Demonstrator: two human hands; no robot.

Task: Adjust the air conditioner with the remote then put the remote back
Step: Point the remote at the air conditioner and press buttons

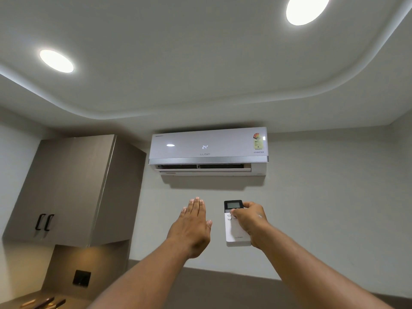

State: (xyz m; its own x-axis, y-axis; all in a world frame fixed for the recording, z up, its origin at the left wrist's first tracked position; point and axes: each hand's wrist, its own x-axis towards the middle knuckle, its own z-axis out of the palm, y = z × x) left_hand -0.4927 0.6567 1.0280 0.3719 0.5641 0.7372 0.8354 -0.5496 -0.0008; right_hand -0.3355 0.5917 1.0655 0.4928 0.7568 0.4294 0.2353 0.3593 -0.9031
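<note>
A white wall-mounted air conditioner (208,150) hangs high on the far wall, its display reading 24 and its lower flap open. Below it, my right hand (250,221) grips a white remote (233,228) with a dark screen at its top, pointed up at the unit, with the thumb resting on the buttons. My left hand (192,226) is raised flat beside the remote, fingers straight and together, holding nothing. Both forearms reach up from the bottom of the view.
A brown wall cabinet (71,188) with two black handles hangs at the left, a dark switch plate (81,278) under it. Some utensils (44,303) lie on a counter at the bottom left. Two round ceiling lights (56,61) glow overhead.
</note>
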